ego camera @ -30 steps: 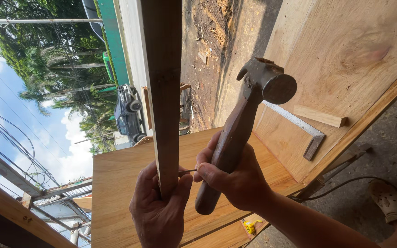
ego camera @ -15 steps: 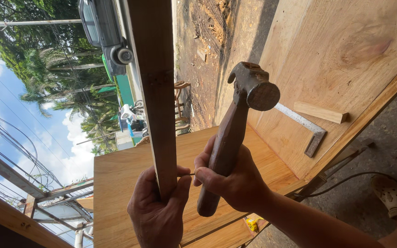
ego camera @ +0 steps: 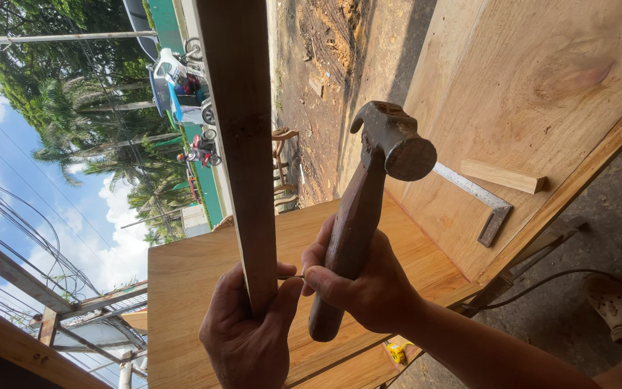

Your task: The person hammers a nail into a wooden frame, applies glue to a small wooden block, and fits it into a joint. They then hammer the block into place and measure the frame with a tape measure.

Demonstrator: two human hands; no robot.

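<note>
Gripping the lower end of an upright wooden batten [ego camera: 242,144], the left hand [ego camera: 248,335] is closed around it above the plywood surface [ego camera: 188,302]. A thin nail [ego camera: 291,276] lies horizontally between the batten and the right hand's fingertips. The right hand [ego camera: 358,284] is closed on the wooden handle of a claw hammer [ego camera: 368,202], whose steel head stands raised beside the batten. Farther right, a metal try square [ego camera: 480,202] and a short wood block [ego camera: 502,175] rest on a large leaning plywood sheet [ego camera: 541,86]. A cable [ego camera: 541,281] and a sandalled foot [ego camera: 620,306] occupy the floor. Compared with the earlier frame, the hammer head sits slightly lower; both grips are unchanged.
</note>
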